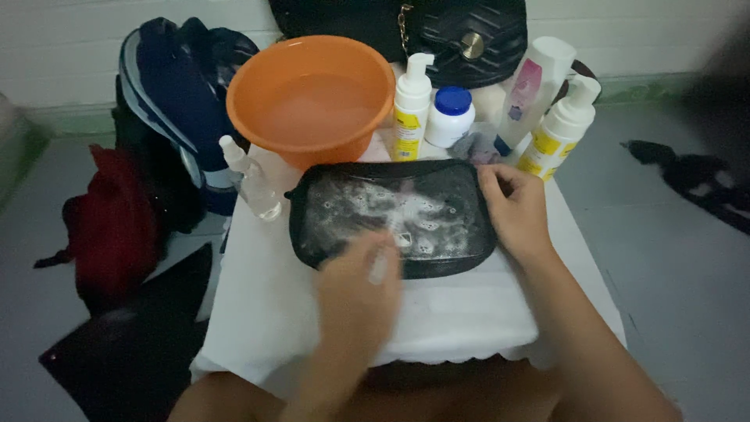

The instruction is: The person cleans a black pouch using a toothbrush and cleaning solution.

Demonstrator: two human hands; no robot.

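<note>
White-clothed table (pixel 469 312), foamy black pouch (pixel 394 217), left hand (pixel 355 301) scrubbing, right hand (pixel 516 211) steadying

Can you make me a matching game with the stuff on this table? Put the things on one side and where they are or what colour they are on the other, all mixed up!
Things:
1. basin
2. pouch
3. small jar
4. left hand
5. right hand

Clues:
A. blue lid, white body
B. black, covered in white foam
C. orange, with water inside
D. rests on the pouch's right edge
E. blurred, over the pouch's front, with a small white thing

Pairs: 1-C, 2-B, 3-A, 4-E, 5-D
</note>
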